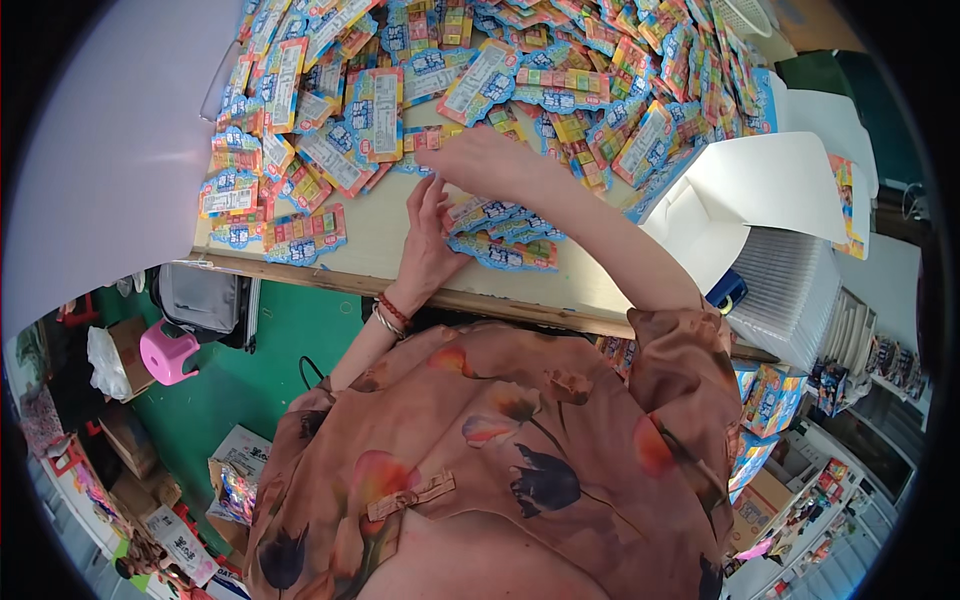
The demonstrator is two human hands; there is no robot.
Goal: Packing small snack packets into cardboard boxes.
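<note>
My left hand (430,242) is at the near part of the table, its fingers apart and pointing away from me. Its thumb side rests against a small fanned stack of candy packets (505,252), blue and yellow with scalloped edges. Just beyond and above it, my right hand (483,162) reaches across to the left with fingers curled. The back of that hand hides what its fingertips hold, if anything. A large heap of the same kind of packets (375,112) spreads over the far side, some face up and some back up.
An open white carton (700,205) stands to the right of my right forearm, beside a stack of clear plastic trays (785,285). The wooden table edge (330,276) runs in front of my body. On the green floor at left are a pink stool (168,352) and a grey bin (200,297).
</note>
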